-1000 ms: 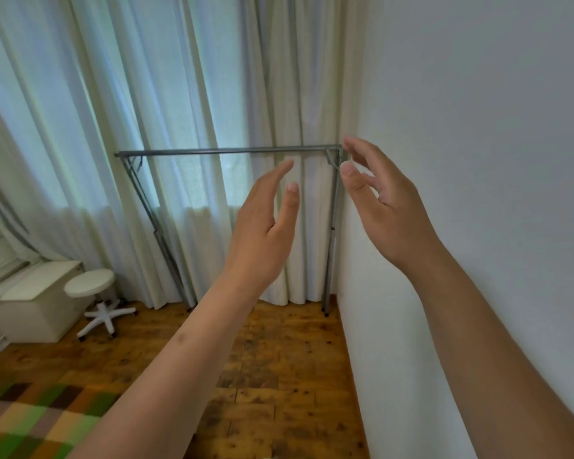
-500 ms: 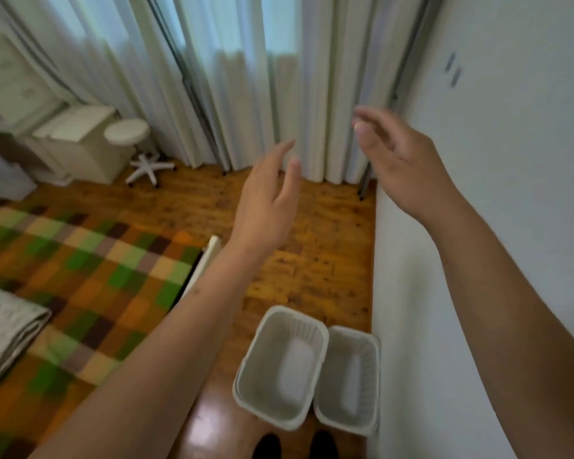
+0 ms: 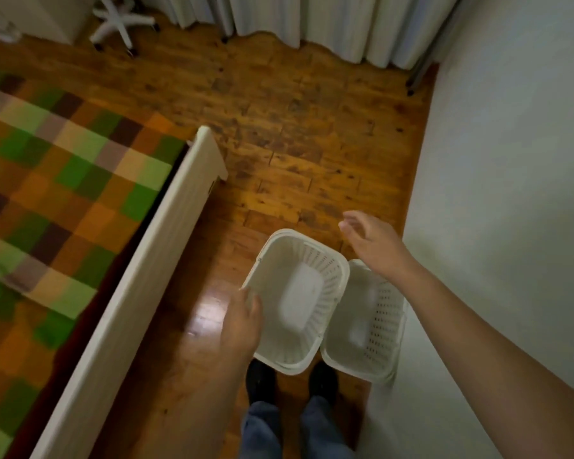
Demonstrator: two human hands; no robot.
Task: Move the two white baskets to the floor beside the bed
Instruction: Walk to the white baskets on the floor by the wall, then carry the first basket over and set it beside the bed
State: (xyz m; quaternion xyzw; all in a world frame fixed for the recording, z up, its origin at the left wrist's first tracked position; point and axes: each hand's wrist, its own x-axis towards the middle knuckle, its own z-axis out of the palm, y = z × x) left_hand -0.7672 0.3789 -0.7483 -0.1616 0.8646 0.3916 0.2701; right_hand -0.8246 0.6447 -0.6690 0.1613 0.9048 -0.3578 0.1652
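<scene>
Two white slatted plastic baskets stand side by side on the wooden floor in front of my feet. The left basket (image 3: 299, 299) is the larger in view; the right basket (image 3: 368, 329) sits against the wall. My left hand (image 3: 242, 323) is at the left basket's near-left rim, fingers over the edge; whether it grips is unclear. Above the far end of the right basket hovers my right hand (image 3: 371, 240), fingers spread and holding nothing. The bed (image 3: 63, 193), with its green and orange checked cover, lies to the left.
The bed's white side board (image 3: 166, 233) runs diagonally on the left. A white wall (image 3: 511, 193) closes the right side. Curtains (image 3: 328, 21), a rack leg (image 3: 418, 71) and a white stool base (image 3: 120, 21) are at the far end. My shoes (image 3: 292, 382) stand behind the baskets.
My view has tilted down from the curtains and clothes rack to the floor. Both hands have dropped from chest height to the baskets, the left reaching the left basket's rim.
</scene>
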